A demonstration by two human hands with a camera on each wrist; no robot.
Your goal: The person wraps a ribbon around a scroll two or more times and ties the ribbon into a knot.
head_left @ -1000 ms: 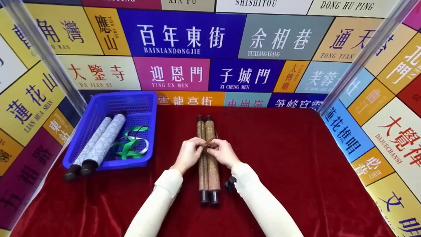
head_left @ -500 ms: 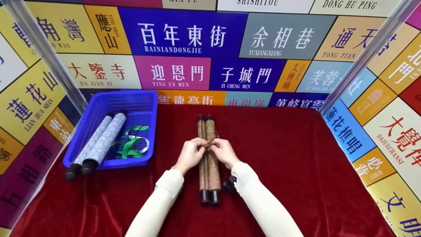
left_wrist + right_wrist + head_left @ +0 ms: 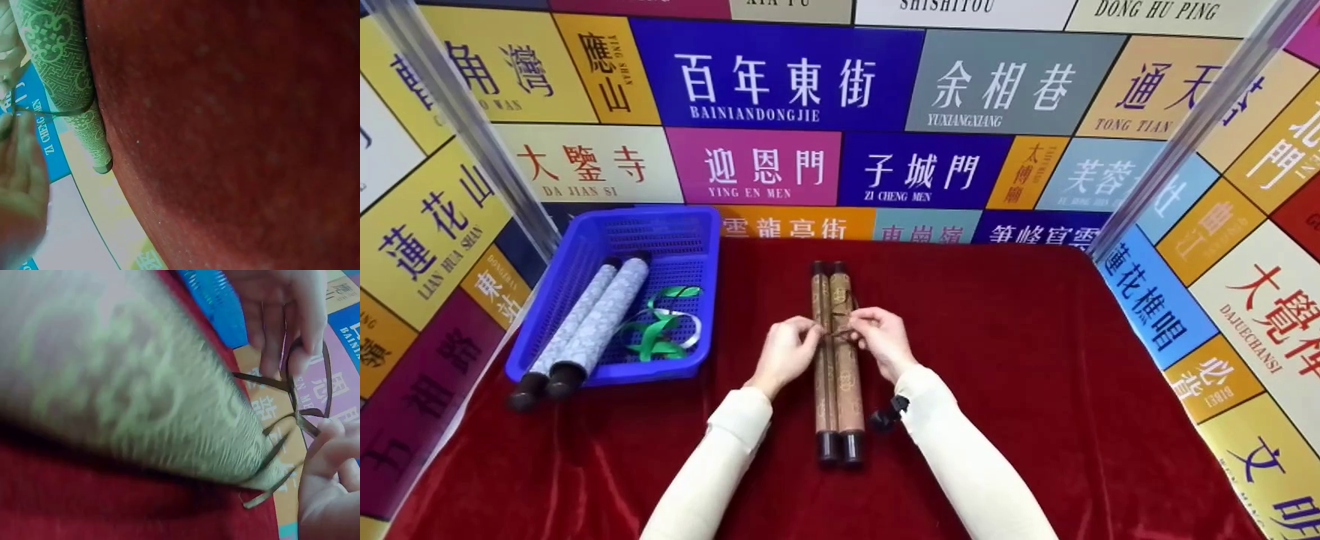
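Note:
A brown patterned scroll [image 3: 847, 382], rolled from both ends into two parallel rolls with dark end knobs, lies lengthwise on the red cloth. A thin brown ribbon [image 3: 274, 454] goes around its middle. My left hand [image 3: 787, 349] pinches the ribbon at the scroll's left side. My right hand [image 3: 885, 337] pinches it at the right side, a little apart from the left. Loops and a loose tail of ribbon show between the fingers in the right wrist view. In the left wrist view, the scroll [image 3: 53, 50] hides part of the scene and both hands show at the left edge.
A blue plastic basket [image 3: 711, 300] stands at the back left. In it lean two joined rolls of a light blue patterned scroll [image 3: 604, 319], their black ends over the front rim, beside a green ribbon [image 3: 658, 337]. Printed panels with clear posts enclose the red-covered table [image 3: 997, 337].
My hands were close together over the scroll, fingers nearly meeting at the ribbon. Now they have drawn apart, the right hand moving right, with ribbon stretched between them.

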